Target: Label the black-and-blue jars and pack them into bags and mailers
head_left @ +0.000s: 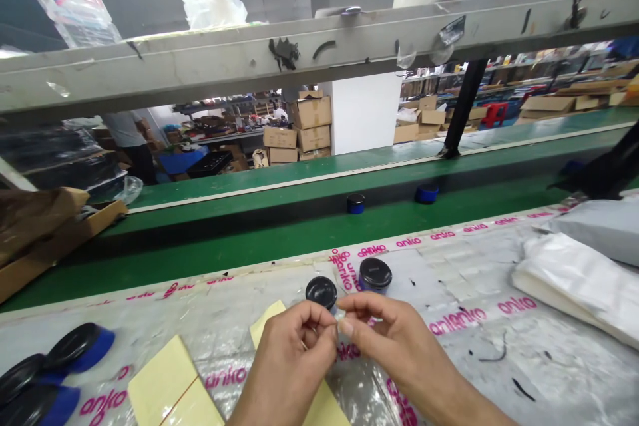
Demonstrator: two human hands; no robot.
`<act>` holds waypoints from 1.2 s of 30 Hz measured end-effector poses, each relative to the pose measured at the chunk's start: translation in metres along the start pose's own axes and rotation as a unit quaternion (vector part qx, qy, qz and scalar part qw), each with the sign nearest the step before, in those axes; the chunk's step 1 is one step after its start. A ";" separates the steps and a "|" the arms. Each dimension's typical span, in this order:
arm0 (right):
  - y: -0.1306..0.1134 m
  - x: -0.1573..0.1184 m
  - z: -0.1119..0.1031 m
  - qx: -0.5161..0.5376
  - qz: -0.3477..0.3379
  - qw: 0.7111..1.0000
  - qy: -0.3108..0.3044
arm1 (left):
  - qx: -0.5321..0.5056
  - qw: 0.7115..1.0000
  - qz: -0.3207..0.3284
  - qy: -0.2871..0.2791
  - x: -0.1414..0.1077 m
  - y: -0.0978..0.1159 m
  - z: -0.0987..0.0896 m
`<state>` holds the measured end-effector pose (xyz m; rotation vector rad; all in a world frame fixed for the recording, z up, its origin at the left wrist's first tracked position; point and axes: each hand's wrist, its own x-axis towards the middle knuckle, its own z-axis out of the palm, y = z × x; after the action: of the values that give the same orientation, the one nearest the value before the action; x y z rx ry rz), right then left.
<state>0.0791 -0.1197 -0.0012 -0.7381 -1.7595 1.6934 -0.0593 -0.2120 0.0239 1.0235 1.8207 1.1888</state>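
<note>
My left hand (292, 363) is closed in a pinch above the plastic-covered table, thumb against the curled fingers. Thumb and forefinger of my right hand (399, 339) come together right beside it, the two sets of fingertips nearly touching. Whatever they pinch is too small to make out. Just beyond the fingers sits a round black-topped piece (321, 291), partly hidden. A black-lidded blue round container (375, 274) stands to its right. Yellow paper sheets (172, 383) lie left of my left hand, and another yellow sheet (327, 406) is partly under it.
Several black-and-blue round pieces (74, 349) are grouped at the lower left. Two small containers, one black-topped (356, 204) and one blue (426, 195), rest on the green conveyor belt (279, 233). White bags (574, 286) lie at the right. A grey beam (224, 60) crosses above.
</note>
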 end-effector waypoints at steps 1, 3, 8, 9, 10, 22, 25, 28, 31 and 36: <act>0.001 -0.001 0.000 -0.012 -0.006 1.000 -0.006 | 0.001 1.000 -0.003 -0.003 0.000 0.000 0.000; 0.002 -0.001 0.001 -0.033 -0.010 0.999 -0.009 | 0.004 1.000 -0.006 -0.010 0.001 -0.002 0.001; 0.001 0.000 0.003 -0.097 -0.015 0.995 0.007 | 0.017 1.000 -0.001 -0.017 0.005 -0.005 0.002; 0.001 0.000 0.003 -0.115 -0.019 0.993 0.009 | 0.022 1.000 -0.001 -0.020 0.005 -0.005 0.002; 0.001 0.000 0.003 -0.135 -0.027 0.990 0.010 | 0.030 0.999 0.002 -0.019 0.005 -0.005 0.002; -0.002 0.000 0.004 -0.054 -0.004 0.998 0.015 | 0.276 0.954 0.117 0.012 0.005 0.003 0.001; -0.007 0.003 -0.001 0.015 0.036 0.999 0.023 | 0.272 0.957 0.103 -0.001 0.010 0.002 -0.005; -0.009 0.007 -0.009 0.054 0.068 0.996 0.036 | 0.199 0.974 0.109 -0.003 0.027 0.003 -0.018; -0.010 0.012 -0.022 0.084 0.061 0.993 0.053 | 0.154 0.977 0.146 0.009 0.066 0.011 -0.029; -0.006 0.021 -0.054 0.088 0.001 0.987 0.136 | 0.242 0.942 0.231 0.039 0.168 0.031 -0.016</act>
<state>0.1049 -0.0679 0.0065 -0.8463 -1.4046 1.6388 -0.1373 -0.0597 0.0343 1.7832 2.0543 1.0652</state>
